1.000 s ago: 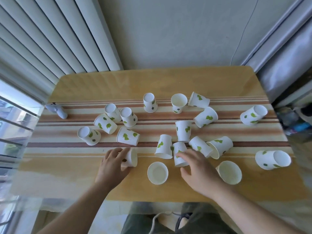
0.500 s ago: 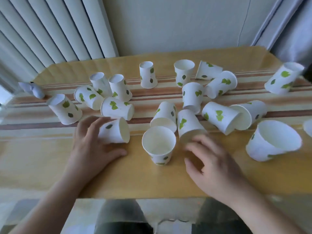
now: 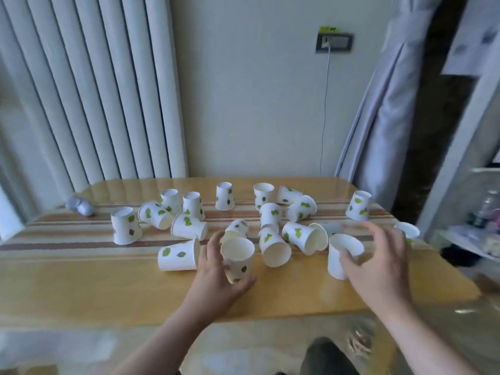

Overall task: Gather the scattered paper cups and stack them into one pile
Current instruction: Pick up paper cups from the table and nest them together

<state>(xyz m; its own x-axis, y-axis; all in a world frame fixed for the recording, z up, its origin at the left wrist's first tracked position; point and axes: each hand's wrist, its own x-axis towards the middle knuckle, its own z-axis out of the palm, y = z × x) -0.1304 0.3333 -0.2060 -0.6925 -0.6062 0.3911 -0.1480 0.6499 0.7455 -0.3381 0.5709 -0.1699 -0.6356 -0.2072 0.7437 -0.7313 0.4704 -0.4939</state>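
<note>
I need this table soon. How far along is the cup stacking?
Barely begun: no pile exists yet. The left hand holds one upright cup; the right hand reaches around another cup, grip not clearly closed. The other cups, like one lying sideways, remain scattered.

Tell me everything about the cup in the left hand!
The cup is white paper with a few dark green leaf prints low on its side. It stands upright, mouth open to the top, and looks empty inside. The left hand wraps around it, thumb in front. It sits near the front of the wooden table, beside a tipped cup.
</note>
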